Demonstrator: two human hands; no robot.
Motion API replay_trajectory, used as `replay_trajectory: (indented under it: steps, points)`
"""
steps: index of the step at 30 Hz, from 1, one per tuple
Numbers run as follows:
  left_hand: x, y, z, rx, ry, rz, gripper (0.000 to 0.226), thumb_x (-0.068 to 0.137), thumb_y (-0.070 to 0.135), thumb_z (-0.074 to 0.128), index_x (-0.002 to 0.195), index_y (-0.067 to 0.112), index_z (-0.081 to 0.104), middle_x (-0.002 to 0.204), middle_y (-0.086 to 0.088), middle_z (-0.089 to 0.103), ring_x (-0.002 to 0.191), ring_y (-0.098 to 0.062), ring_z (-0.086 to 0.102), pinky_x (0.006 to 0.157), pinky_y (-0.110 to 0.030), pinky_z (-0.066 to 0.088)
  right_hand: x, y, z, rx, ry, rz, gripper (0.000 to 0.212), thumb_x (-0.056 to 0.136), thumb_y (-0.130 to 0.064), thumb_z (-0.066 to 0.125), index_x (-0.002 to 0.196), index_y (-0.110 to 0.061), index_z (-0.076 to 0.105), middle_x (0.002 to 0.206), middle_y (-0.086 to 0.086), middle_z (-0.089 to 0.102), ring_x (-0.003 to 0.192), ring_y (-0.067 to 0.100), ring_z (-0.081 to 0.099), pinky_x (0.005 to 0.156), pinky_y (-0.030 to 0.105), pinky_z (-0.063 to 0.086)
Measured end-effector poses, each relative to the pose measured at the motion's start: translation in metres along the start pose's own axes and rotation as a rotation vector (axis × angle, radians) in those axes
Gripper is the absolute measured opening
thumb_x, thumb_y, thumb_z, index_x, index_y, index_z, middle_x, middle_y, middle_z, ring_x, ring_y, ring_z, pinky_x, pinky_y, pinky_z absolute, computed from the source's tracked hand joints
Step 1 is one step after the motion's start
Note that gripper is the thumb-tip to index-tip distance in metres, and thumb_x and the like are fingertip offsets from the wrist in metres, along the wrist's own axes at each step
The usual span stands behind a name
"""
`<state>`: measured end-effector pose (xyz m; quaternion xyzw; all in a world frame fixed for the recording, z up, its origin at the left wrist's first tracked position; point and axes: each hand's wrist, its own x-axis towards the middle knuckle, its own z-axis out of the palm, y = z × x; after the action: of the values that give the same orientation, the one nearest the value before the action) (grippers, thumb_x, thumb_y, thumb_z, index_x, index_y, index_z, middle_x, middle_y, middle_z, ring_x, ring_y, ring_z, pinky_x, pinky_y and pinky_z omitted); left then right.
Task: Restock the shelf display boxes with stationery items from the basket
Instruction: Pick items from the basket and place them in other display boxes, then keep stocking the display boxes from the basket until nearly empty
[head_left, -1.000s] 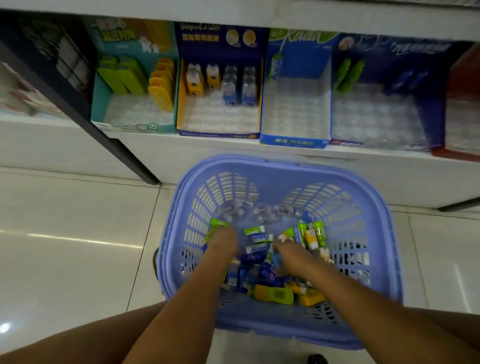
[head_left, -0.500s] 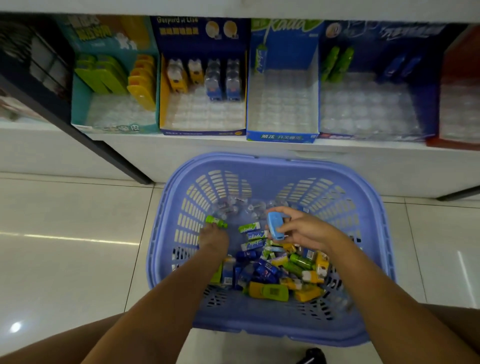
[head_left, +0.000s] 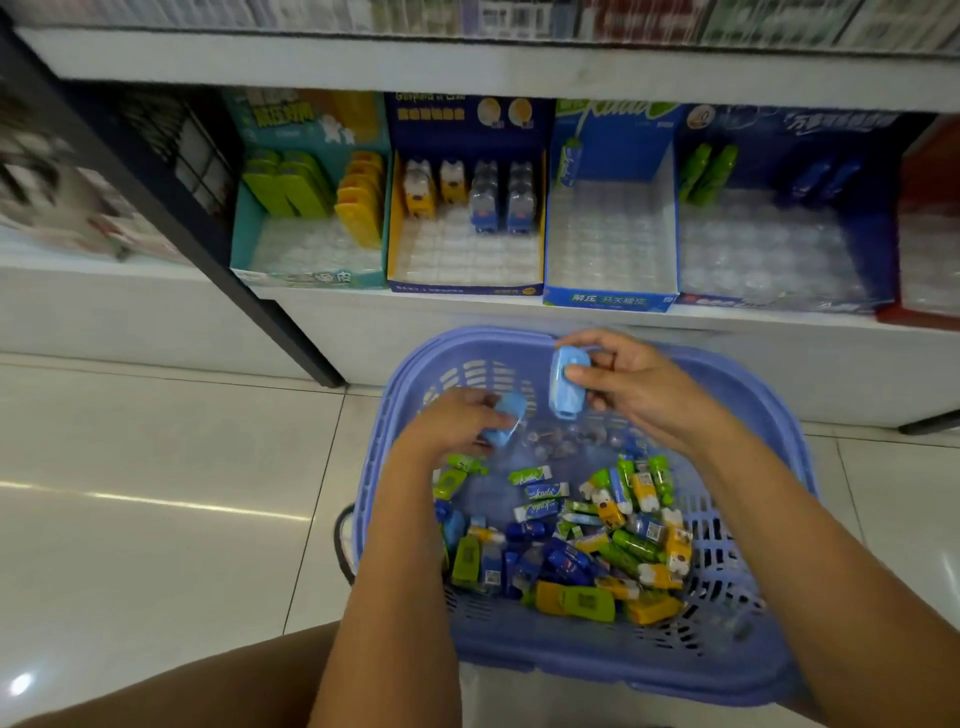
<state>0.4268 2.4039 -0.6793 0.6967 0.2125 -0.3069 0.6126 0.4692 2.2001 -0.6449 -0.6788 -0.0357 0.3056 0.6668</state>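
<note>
Holding a blue piece (head_left: 567, 382) upright in the right hand (head_left: 644, 387), with thumb and fingers curled round it, just above the far rim of the basket (head_left: 571, 660). Gripping a second blue piece (head_left: 503, 427) in the left hand (head_left: 449, 423), fingers closed on it, lower down and near the left wall of the basket. Hands near each other, not touching.

Down in the purple basket, on the floor (head_left: 156, 467): a heap of small packs (head_left: 571, 551), green, yellow, blue and white, mostly at the near and right sides. Some clear bits at the far end, too blurry to tell.

Up on the low shelf (head_left: 332, 306): four open boxes in a row, each with a clear tray inside.
- In the teal box (head_left: 311, 278): green and yellow pieces at the back.
- In the yellow box (head_left: 462, 287): little yellow and blue ones at the back.
- In the bright blue box (head_left: 610, 300): one pack leaning in the back left corner.
- In the dark blue box (head_left: 753, 303): green ones and blue ones at the back.
</note>
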Motion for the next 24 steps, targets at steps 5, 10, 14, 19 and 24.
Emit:
replay_trajectory:
  steps: [5, 10, 14, 19, 24]
  points:
    - [-0.043, 0.037, -0.038, -0.279, 0.176, 0.291, 0.011, 0.092, 0.011, 0.057, 0.097, 0.020, 0.061, 0.086, -0.003, 0.060, 0.067, -0.012, 0.059, 0.055, -0.019, 0.050, 0.032, -0.069, 0.047, -0.152, 0.115, -0.316, 0.023, 0.088, -0.001, 0.061, 0.103, -0.018, 0.058, 0.090, 0.002, 0.058, 0.056, 0.006, 0.062, 0.057, 0.018, 0.054]
    - [-0.066, 0.030, -0.072, -0.375, 0.542, 0.429, 0.013, 0.086, 0.017, 0.067, 0.097, 0.011, 0.066, 0.073, 0.002, 0.062, 0.060, -0.005, 0.056, 0.055, -0.015, 0.046, 0.088, -0.120, 0.109, -0.362, 0.178, -0.540, 0.026, 0.085, -0.003, 0.064, 0.106, -0.014, 0.055, 0.090, -0.001, 0.058, 0.075, 0.012, 0.065, 0.066, 0.023, 0.057]
    - [-0.074, 0.024, -0.089, -0.425, 0.750, 0.496, 0.008, 0.082, 0.019, 0.070, 0.088, 0.013, 0.070, 0.061, 0.007, 0.055, 0.050, 0.000, 0.047, 0.050, -0.010, 0.041, 0.140, -0.140, 0.154, -0.650, 0.214, -0.652, 0.030, 0.082, -0.011, 0.067, 0.111, -0.011, 0.061, 0.094, 0.000, 0.063, 0.082, 0.015, 0.060, 0.068, 0.014, 0.044]
    - [-0.080, 0.022, -0.096, -0.644, 0.728, 0.535, 0.009, 0.088, 0.019, 0.063, 0.093, 0.023, 0.070, 0.076, 0.014, 0.069, 0.071, 0.004, 0.063, 0.065, -0.011, 0.051, 0.191, -0.153, 0.176, -1.001, 0.267, -0.606, 0.030, 0.087, -0.014, 0.058, 0.117, -0.016, 0.060, 0.117, 0.008, 0.063, 0.105, 0.023, 0.059, 0.081, 0.022, 0.041]
    - [-0.076, 0.024, -0.103, -0.809, 0.628, 0.524, 0.022, 0.094, 0.009, 0.053, 0.113, 0.001, 0.059, 0.103, -0.014, 0.069, 0.089, -0.021, 0.071, 0.069, -0.023, 0.057, 0.211, -0.158, 0.177, -1.135, 0.240, -0.535, 0.028, 0.088, -0.005, 0.054, 0.115, -0.006, 0.059, 0.120, 0.015, 0.058, 0.111, 0.028, 0.055, 0.088, 0.029, 0.043]
